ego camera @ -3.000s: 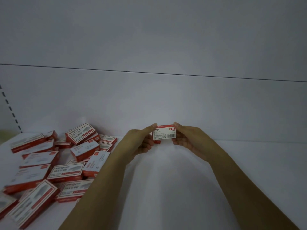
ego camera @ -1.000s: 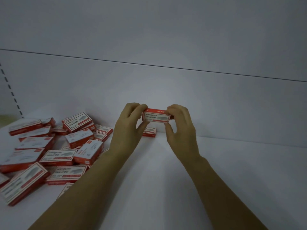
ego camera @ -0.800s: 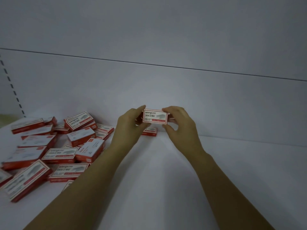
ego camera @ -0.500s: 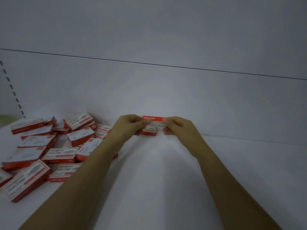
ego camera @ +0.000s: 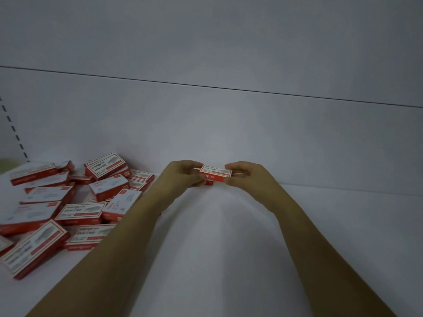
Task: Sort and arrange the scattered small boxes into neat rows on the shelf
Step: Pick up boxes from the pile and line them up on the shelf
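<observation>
The shelf [ego camera: 229, 248] is one white surface that meets a white back panel. The scattered boxes [ego camera: 68, 202] lie in one loose pile on the shelf's left part, overlapping and turned every way. I count at least fifteen, and the overlap hides the exact total. The pile lies to the left of my grip, so the left hand is the nearer one for the next pick. My left hand [ego camera: 176, 179] and right hand [ego camera: 247, 179] meet near the back of the shelf, at mid-width. Both are clamped on one held box [ego camera: 215, 173], with the fingers of each hand pinching a short end. The long axis of this box runs left to right, parallel to the back panel, with the printed face up and the red edge toward me. One placed box [ego camera: 208, 182] lies directly below it, mostly hidden, with only a red strip showing. I cannot tell whether the two boxes touch. In my judgement, the coming move depends on keeping the held box square above the placed box as I set it down.
</observation>
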The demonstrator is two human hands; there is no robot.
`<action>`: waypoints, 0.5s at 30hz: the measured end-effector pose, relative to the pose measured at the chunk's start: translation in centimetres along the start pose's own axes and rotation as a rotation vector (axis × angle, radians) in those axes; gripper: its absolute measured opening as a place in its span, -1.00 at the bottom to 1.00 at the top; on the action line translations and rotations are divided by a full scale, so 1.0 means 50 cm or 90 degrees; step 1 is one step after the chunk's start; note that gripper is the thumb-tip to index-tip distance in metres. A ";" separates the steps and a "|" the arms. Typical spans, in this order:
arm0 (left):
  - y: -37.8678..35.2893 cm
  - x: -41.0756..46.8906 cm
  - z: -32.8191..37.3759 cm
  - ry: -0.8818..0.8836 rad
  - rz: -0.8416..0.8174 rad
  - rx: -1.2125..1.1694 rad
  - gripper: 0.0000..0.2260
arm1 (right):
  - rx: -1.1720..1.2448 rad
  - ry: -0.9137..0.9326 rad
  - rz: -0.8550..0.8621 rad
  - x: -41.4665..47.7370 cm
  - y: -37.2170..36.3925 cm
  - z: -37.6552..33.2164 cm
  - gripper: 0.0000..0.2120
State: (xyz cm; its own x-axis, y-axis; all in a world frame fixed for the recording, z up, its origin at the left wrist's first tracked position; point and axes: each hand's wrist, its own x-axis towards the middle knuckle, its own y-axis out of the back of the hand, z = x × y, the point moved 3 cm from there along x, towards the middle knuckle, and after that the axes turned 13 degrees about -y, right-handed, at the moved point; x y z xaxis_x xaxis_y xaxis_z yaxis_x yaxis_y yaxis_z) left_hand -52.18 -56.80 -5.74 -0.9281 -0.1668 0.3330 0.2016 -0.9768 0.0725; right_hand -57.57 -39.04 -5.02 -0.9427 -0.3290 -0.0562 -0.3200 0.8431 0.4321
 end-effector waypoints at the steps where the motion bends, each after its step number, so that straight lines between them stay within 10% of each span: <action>1: -0.002 -0.002 0.000 -0.013 -0.012 0.012 -0.76 | -0.024 0.014 0.020 -0.001 -0.001 -0.002 -0.68; 15: 0.037 0.039 -0.042 0.045 0.081 0.522 -0.76 | -0.289 -0.003 0.127 0.042 0.013 0.051 -0.61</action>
State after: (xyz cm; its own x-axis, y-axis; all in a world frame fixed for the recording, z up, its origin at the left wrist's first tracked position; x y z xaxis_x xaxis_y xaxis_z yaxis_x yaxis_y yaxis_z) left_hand -54.26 -59.20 -6.94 -0.8946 -0.3048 0.3268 0.4453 -0.5463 0.7094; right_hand -60.02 -38.11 -7.14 -0.9822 -0.1769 0.0639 -0.0605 0.6187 0.7833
